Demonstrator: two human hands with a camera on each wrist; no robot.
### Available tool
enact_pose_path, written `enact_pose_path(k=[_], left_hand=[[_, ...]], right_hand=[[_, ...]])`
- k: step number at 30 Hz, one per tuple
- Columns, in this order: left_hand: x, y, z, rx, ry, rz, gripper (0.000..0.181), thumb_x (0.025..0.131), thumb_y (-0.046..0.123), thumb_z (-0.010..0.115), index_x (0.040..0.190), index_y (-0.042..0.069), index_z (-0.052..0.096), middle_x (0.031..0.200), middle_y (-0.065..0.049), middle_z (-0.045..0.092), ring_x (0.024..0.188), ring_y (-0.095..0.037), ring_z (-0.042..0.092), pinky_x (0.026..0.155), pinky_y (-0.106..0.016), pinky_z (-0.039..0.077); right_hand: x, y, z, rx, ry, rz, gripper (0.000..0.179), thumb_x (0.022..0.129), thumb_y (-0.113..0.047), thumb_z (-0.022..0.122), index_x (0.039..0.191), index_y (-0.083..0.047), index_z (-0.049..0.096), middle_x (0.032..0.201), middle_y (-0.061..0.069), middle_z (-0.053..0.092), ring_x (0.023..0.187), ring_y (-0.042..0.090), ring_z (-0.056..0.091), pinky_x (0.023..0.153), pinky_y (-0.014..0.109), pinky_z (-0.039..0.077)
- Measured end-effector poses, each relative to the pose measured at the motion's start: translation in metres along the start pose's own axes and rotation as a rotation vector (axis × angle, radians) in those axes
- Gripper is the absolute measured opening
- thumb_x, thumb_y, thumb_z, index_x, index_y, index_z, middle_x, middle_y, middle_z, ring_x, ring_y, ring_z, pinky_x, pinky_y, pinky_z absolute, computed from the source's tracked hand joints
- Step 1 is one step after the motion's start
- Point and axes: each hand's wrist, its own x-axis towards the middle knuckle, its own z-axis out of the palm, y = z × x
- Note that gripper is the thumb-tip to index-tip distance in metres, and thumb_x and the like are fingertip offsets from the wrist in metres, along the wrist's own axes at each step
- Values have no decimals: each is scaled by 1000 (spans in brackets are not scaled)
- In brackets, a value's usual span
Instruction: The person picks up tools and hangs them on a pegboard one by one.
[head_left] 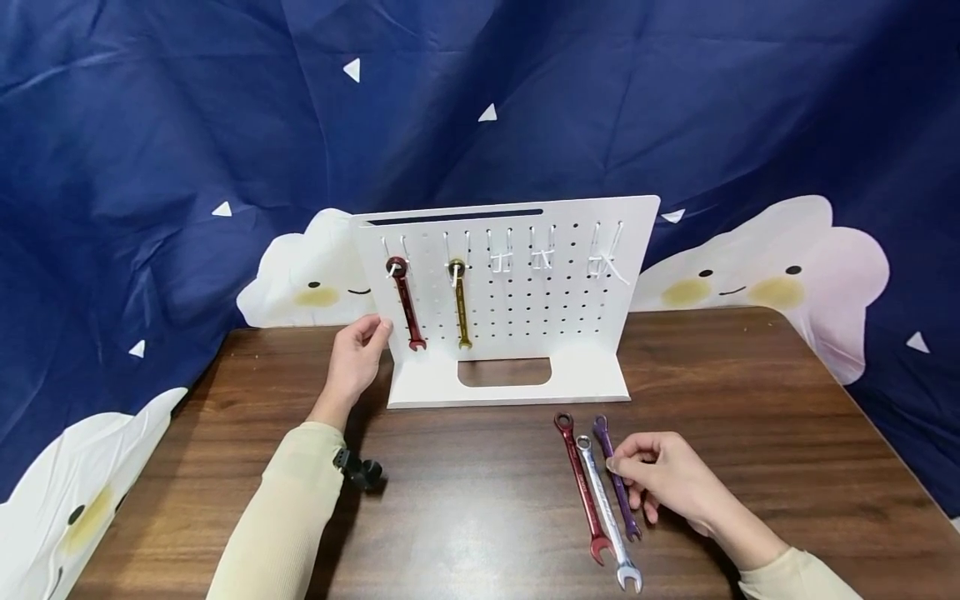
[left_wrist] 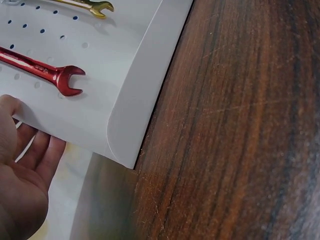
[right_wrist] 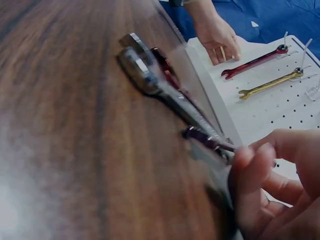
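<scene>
At the left edge of a white pegboard stand (head_left: pixel 636 250), my left hand (head_left: pixel 354 360) grips the panel, thumb in front and fingers behind it. Hanging beside that hand is a red combination wrench (head_left: pixel 408 307), with a gold wrench (head_left: pixel 461 310) on the hook to its right. My right hand (head_left: pixel 671 473) pinches a purple wrench (head_left: pixel 622 498) between thumb and fingers, low over the table. Just left of it lie a silver wrench (head_left: pixel 602 493) and a second red wrench (head_left: pixel 581 477), side by side. The right wrist view is blurred around the purple wrench.
Bare white hooks (head_left: pixel 542 258) stick out from the middle and right of the panel. The stand's base (head_left: pixel 427 390) rests on the brown wooden table (head_left: pixel 450 500). Behind hangs a dark blue curtain (head_left: pixel 450 108) with clouds. A small black device (head_left: pixel 363 472) is strapped at the left wrist.
</scene>
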Motion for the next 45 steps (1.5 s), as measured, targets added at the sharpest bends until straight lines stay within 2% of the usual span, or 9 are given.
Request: enact_pose_path(k=[6, 14, 27, 37, 45], left_hand=[[-1, 0, 0, -16, 2, -10, 34, 113, 23, 60, 126, -5, 74, 122, -29, 76, 104, -34, 73, 83, -10, 50], [0, -1, 2, -26, 9, -2, 33, 112, 21, 60, 126, -5, 74, 122, -29, 76, 102, -30, 72, 82, -10, 51], [-1, 1, 0, -21, 1, -4, 33, 113, 22, 60, 127, -5, 73, 124, -29, 75, 108, -34, 71, 84, -10, 50], [-4, 1, 0, -24, 9, -7, 33, 112, 22, 60, 127, -5, 73, 124, -29, 75, 103, -29, 71, 83, -10, 50], [-2, 1, 1, -24, 10, 0, 33, 112, 21, 60, 126, -6, 73, 122, -30, 75, 101, -30, 72, 83, -10, 51]], right_hand=[[0, -4, -3, -5, -1, -61, 22, 102, -8, 70, 106, 13, 69, 74, 3, 71, 62, 12, 68, 52, 33, 60], [1, -12, -5, 32, 28, -120, 28, 103, -7, 71, 114, 18, 69, 79, -2, 76, 64, 11, 70, 62, 34, 65], [5, -31, -1, 26, 156, -109, 29, 103, -9, 71, 115, 16, 67, 76, -1, 74, 63, 12, 68, 62, 33, 62], [12, -51, 5, 64, 185, -173, 31, 104, -8, 70, 118, 19, 66, 81, -4, 75, 62, 11, 68, 61, 32, 62], [16, -63, 9, 88, 188, -219, 21, 104, -8, 70, 111, 12, 70, 80, -3, 74, 61, 11, 68, 59, 32, 62]])
